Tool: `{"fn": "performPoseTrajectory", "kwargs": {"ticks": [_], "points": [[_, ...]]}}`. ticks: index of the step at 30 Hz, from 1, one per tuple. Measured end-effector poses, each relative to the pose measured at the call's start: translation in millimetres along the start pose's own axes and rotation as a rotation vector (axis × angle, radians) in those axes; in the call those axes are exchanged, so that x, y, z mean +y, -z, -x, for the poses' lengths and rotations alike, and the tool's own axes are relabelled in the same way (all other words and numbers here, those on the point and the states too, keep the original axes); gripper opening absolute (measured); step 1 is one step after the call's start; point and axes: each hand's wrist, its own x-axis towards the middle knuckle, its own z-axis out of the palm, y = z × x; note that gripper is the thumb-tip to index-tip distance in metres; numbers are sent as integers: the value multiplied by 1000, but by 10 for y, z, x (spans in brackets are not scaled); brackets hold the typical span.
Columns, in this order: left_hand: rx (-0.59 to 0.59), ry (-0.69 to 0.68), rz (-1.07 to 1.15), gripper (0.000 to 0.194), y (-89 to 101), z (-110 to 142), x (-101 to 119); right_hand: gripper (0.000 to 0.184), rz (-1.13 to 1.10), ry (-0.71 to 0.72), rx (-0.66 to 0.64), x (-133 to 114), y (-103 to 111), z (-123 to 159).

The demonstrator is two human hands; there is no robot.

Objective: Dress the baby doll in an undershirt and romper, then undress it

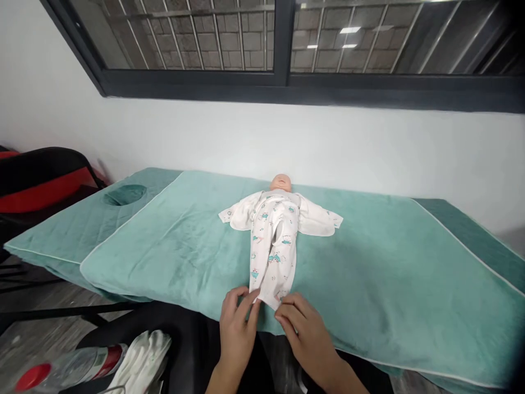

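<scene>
A baby doll lies on its back on a green-covered bed, its head toward the wall. White printed baby pants stretch from its middle down to the bed's near edge. The white baby shirt has both sleeves spread out to the sides. At the left hem of the pants, my left hand is closed with thumb and fingertips on the cloth. My right hand pinches the right hem near the bed's edge. The doll's feet are out of sight.
The green bed has a face hole at its left end. A black-and-red chair stands at the left. Below the bed's near edge, a plastic bottle with a red cap lies beside white gloves. A barred window tops the wall.
</scene>
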Motion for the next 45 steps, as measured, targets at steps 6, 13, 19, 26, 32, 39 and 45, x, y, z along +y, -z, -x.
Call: {"fn": "performPoseTrajectory", "kwargs": {"ticks": [6,13,19,26,32,39,45], "points": [[2,89,123,20,128,213,-4,30,62,-104,92,190,-150,59],[-24,191,177,17,245,50,5,20,7,-17,63,155,-49,129],[-96,108,87,28,88,-310,86,26,66,-33,106,171,-158,15],[-153,220,208,23,108,-309,27,25,-10,-9,-127,216,81,81],[-173,169,270,22,-9,-929,-124,9,-57,-78,-86,457,728,-651],[-60,63,182,18,-585,-1767,-205,26,164,3,91,1078,883,-2595],[115,153,313,16,-834,-1690,-355,22,363,214,-291,1328,653,-3375]]}}
